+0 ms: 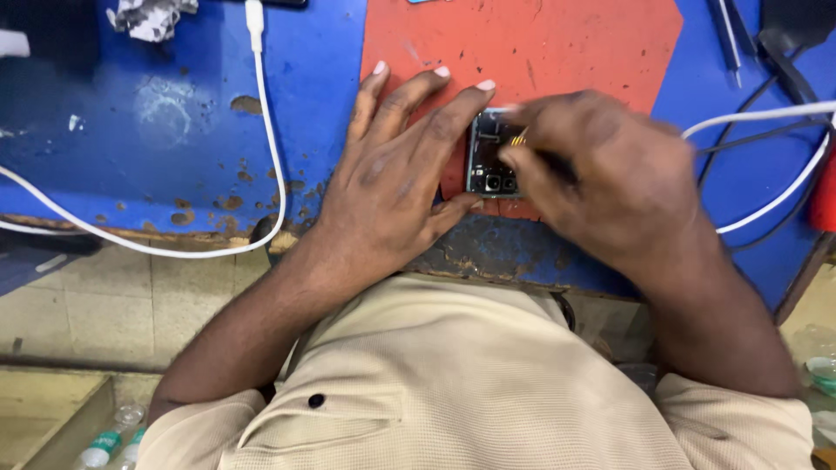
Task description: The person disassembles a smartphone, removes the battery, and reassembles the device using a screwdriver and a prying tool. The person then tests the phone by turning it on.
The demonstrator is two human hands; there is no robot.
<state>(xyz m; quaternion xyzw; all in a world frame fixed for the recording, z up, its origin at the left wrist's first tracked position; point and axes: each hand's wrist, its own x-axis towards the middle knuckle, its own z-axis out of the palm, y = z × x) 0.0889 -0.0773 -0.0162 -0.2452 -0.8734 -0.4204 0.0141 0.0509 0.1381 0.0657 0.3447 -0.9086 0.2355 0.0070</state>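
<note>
The left hand [392,174] lies flat on the worn red rubber work mat [557,43], fingers stretched out and released, the fingertips and the thumb pressing against the left edge of a small dark opened electronic device with its circuit board exposed [489,161]. So it steadies the device but does not grip around it. The device sits on the mat near the front edge of the scratched blue workbench [157,130], between the two hands.

The right hand [601,174] is blurred; its fingers are clenched around a thin tool with a yellowish tip [520,137], and the tip touches the upper right part of the board. What kind of tool it is, I cannot tell – the hand covers most of it.

As for progress: the inner side of the device is already uncovered, so the opening appears done, and I judge the work on the board itself is in the middle. No removed parts are seen beside it, and the cover is not in view – the closing is left.

A white cable [270,130] runs over the bench on the left, another white cable [766,113] on the right, and a crumpled paper [148,17] lies at the far edge.
</note>
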